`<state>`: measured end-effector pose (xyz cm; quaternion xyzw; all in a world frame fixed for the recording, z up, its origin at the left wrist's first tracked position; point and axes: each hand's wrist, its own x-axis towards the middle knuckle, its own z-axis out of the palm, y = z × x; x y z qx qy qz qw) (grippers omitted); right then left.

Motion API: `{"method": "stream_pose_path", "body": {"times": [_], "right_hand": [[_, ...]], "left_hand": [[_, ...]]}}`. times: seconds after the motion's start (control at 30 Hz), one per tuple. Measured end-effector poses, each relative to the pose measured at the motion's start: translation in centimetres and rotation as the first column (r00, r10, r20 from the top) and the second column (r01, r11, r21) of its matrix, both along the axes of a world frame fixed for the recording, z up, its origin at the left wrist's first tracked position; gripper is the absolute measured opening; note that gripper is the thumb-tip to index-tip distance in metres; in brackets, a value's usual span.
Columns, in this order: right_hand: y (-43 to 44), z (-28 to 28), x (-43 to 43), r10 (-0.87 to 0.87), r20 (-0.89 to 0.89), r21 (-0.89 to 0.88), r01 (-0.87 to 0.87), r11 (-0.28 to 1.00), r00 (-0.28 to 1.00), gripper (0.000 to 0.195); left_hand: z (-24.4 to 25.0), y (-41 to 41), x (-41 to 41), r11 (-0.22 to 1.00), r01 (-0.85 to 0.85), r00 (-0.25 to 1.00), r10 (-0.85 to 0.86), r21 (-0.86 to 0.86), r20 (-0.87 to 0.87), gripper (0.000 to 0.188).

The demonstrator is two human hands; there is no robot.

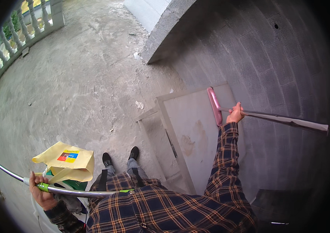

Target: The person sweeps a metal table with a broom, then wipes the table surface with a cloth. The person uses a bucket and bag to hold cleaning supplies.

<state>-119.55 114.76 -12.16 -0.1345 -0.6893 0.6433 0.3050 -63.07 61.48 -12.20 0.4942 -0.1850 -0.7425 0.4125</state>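
My right hand (235,113) grips the metal handle (281,118) of a long-handled cleaning tool near its pink head (215,106). The head appears in front of a framed grey panel (179,116); whether they touch I cannot tell. At lower left, my left hand (41,189) is closed around a shiny telescopic metal pole (77,193) at its green collar (42,186). That pole runs across my body, and its far end leaves the view at left. A pale yellow bag (80,163) with printing hangs beside this hand, a green bag (76,184) partly hidden below it.
A concrete block wall (269,72) rises on the right, with a rough block ledge (168,29) at the top. Small debris (139,104) lies on the dusty concrete floor (74,81). A balustrade (22,26) edges the upper left. My shoes (134,152) stand beside the panel.
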Motion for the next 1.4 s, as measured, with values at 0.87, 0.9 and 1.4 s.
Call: {"method": "stream_pose_path", "body": {"times": [0.87, 0.9, 1.4], "right_hand": [[0.1, 5.2, 18.3, 0.821, 0.199, -0.132, -0.815, 0.564, 0.536, 0.028], [0.7, 5.3, 18.8, 0.809, 0.225, -0.147, -0.802, 0.578, 0.542, 0.028], [21.0, 8.6, 34.0, 0.265, 0.553, -0.07, -0.272, 0.96, 0.79, 0.03]], "left_hand": [[-1.1, -2.1, 1.3, 0.954, 0.286, 0.958, -0.287, -0.093, 0.0, 0.022], [-0.8, -1.9, 1.1, 0.953, 0.287, 0.958, -0.287, -0.097, 0.02, 0.024], [-3.4, -3.8, 4.1, 0.967, 0.248, 0.967, -0.242, -0.059, 0.084, 0.033]]}}
